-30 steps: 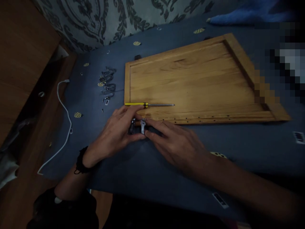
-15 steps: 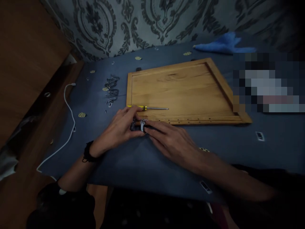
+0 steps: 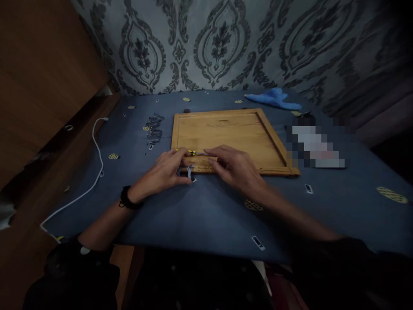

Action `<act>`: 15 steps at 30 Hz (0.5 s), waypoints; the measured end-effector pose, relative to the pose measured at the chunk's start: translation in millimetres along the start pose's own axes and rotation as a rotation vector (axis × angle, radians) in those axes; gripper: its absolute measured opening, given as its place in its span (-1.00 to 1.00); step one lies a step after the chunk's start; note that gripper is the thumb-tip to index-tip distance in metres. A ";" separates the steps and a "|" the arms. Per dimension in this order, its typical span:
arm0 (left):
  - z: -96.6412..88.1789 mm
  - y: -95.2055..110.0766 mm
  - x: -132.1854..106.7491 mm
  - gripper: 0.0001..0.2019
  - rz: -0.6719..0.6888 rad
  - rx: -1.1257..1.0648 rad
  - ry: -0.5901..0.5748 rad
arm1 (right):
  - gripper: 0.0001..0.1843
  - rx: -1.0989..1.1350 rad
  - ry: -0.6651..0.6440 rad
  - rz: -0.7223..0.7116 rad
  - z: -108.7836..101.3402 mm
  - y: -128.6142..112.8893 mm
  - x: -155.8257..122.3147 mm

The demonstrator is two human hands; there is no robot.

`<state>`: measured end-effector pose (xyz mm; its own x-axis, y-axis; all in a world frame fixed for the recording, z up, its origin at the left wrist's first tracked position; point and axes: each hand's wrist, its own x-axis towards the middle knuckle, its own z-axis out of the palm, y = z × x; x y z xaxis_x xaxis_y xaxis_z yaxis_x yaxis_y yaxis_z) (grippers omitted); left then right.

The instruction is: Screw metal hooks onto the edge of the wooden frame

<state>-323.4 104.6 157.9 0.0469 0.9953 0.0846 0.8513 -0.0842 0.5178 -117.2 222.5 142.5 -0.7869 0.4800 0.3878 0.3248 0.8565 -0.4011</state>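
Note:
My left hand (image 3: 166, 171) is curled around a small metal hinge (image 3: 189, 171) at the near left edge of a framed wooden panel (image 3: 222, 129). Thumb and fingers hold it from both sides, and part of it is hidden. A screwdriver (image 3: 192, 153) with a yellow and black handle lies across the panel just above that hand, which covers part of the handle. My right hand (image 3: 237, 165) is over the panel's near edge, its fingertips closed at the screwdriver's metal shaft. The shaft's tip is hidden behind these fingers.
Several metal hinges (image 3: 154, 129) and small screws lie left of the panel. A white cable (image 3: 100, 150) runs down the table's left side. At the back right is a blue cloth (image 3: 274, 99), with a blurred-out object (image 3: 318, 146) nearer. A patterned wall stands behind.
My right hand has left the hinge and moved up and right to the screwdriver's shaft. My left hand stays on the hinge. The head view has tilted up.

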 end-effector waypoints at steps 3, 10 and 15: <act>-1.7 2.3 0.6 -0.45 -0.018 0.000 -0.022 | -0.51 -0.166 -0.187 0.071 6.5 -0.2 35.0; 2.7 -1.5 0.0 -0.42 0.026 -0.001 0.013 | -0.63 -0.226 -0.292 0.048 25.5 -1.4 50.4; 5.2 -4.3 -0.7 -0.51 0.066 -0.010 0.030 | -0.67 -0.222 -0.262 0.038 27.6 9.6 52.0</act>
<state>-324.4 104.5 151.2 0.0869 0.9857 0.1444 0.8418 -0.1501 0.5184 -169.5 250.4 136.0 -0.8706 0.4720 0.1385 0.4400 0.8732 -0.2096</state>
